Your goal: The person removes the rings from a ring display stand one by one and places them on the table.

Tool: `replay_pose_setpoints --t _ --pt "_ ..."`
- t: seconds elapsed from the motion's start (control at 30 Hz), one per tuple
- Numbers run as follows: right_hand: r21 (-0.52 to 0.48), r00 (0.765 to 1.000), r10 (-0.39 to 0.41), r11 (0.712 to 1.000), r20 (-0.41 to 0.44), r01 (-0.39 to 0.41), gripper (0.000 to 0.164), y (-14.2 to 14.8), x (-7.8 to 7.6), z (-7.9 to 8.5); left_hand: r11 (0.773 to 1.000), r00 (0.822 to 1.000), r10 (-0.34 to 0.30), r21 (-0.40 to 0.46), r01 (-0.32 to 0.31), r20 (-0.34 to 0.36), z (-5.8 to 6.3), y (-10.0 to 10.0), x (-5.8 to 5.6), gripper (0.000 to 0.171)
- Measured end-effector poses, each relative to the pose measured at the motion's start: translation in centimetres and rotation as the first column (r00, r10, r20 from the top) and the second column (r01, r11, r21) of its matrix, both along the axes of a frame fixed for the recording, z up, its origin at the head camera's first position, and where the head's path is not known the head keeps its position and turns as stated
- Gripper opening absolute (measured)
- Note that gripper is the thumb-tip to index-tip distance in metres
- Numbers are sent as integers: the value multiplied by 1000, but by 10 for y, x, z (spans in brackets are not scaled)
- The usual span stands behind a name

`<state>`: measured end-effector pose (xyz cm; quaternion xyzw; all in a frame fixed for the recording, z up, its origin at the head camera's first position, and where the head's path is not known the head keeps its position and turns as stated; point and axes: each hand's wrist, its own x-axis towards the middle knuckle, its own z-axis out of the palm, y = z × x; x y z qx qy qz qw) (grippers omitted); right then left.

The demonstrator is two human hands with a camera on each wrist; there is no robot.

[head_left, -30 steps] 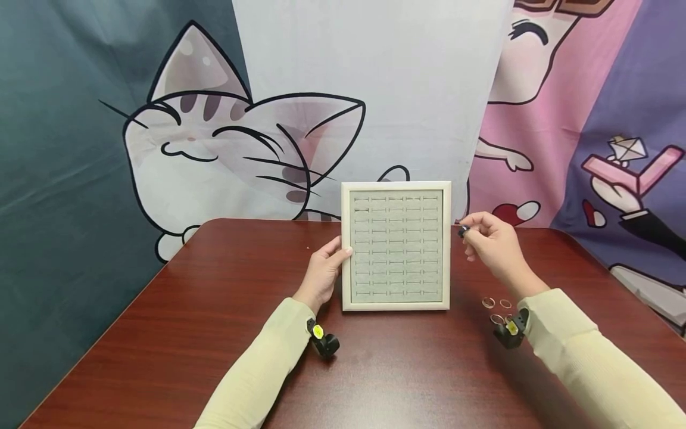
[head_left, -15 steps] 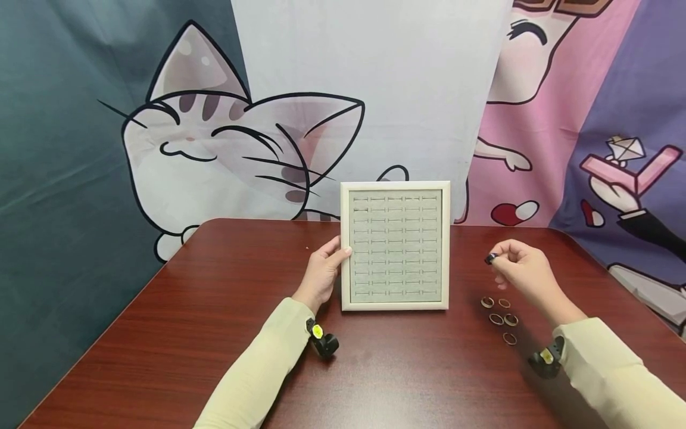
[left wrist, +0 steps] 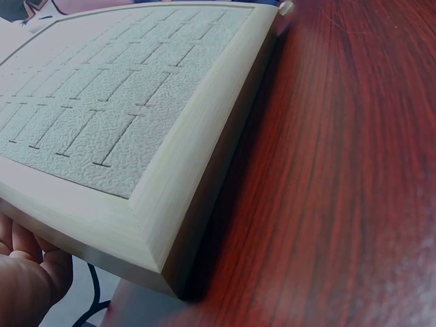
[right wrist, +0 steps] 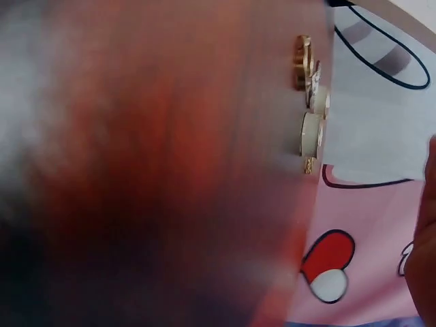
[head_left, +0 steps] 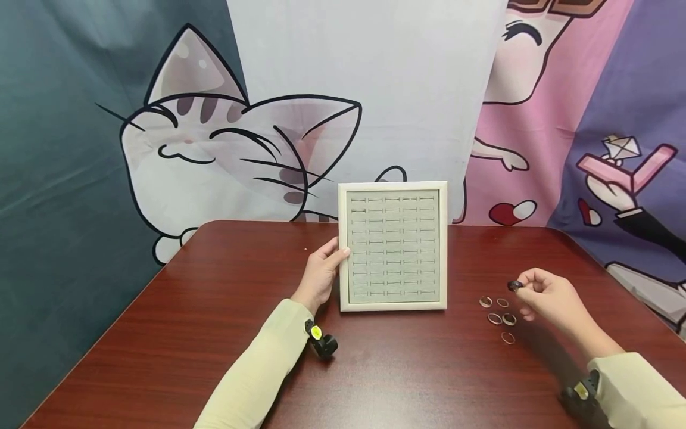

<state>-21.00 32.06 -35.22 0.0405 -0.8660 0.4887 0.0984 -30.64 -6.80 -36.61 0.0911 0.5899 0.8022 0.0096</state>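
Observation:
In the head view a cream-framed ring display board (head_left: 393, 247), lined with pale grey slotted padding, stands upright on the table. My left hand (head_left: 318, 274) grips its left edge, thumb on the front of the frame; the left wrist view shows the frame's corner close up. My right hand (head_left: 552, 301), at the right of the table, pinches a dark ring (head_left: 515, 286) between thumb and fingertips. Several rings lie just left of and below it, among them a wide ring (head_left: 485, 302) and a thin ring (head_left: 508, 338). In the right wrist view only part of the right hand (right wrist: 422, 252) shows.
The reddish-brown wooden table (head_left: 214, 328) spreads under both arms. Behind it hangs a cartoon backdrop (head_left: 370, 77) with a cat. A wrist camera (head_left: 324, 344) sits on the left wrist, another camera (head_left: 581, 390) on the right.
My right hand has moved right and down, away from the board's side, with the dark ring still pinched. The rings on the table came fully into view. The left hand keeps its hold.

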Motion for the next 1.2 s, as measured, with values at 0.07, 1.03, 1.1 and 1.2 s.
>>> replay_pose_setpoints --t 0.07,1.03,1.1,1.2 --pt "-9 1000 -2 1000 14 2 10 2 3 -2 1000 1000 3 0 -3 5 0 0 0 38" --pt "251 948 160 940 277 -231 11 20 24 -17 999 1000 15 28 -15 8 1 1 1 39" --pt "241 942 169 939 291 -243 10 21 25 -19 1000 1000 15 28 -15 8 1 1 1 39" --pt "211 929 186 942 320 -262 9 23 25 -21 1000 1000 18 25 -18 8 2 2 1 38"
